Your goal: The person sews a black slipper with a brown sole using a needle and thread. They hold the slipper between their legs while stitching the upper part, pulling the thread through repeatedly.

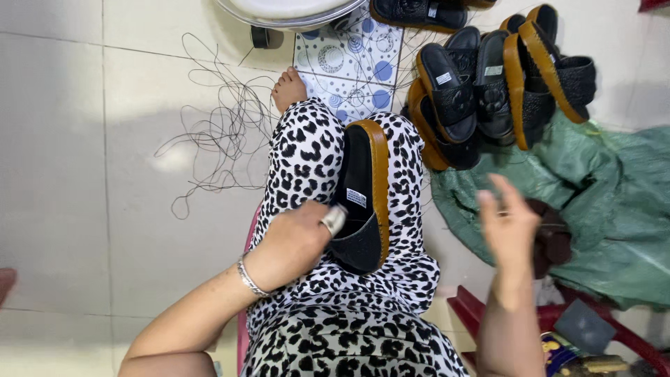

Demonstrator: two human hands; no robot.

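A black sandal with a tan sole edge lies on its side on my lap, between my knees in black-and-white spotted trousers. My left hand grips the sandal's strap end, with a taped fingertip against it. My right hand is raised to the right of my lap, fingers spread; a thin thread seems to run through it, though it is too fine to be sure. Loose dark thread coils on the floor tiles by my bare foot.
A pile of matching black and tan sandals lies at the upper right beside a green sack. A patterned blue-dotted mat and a white basin rim are at the top. A red stool frame stands at lower right.
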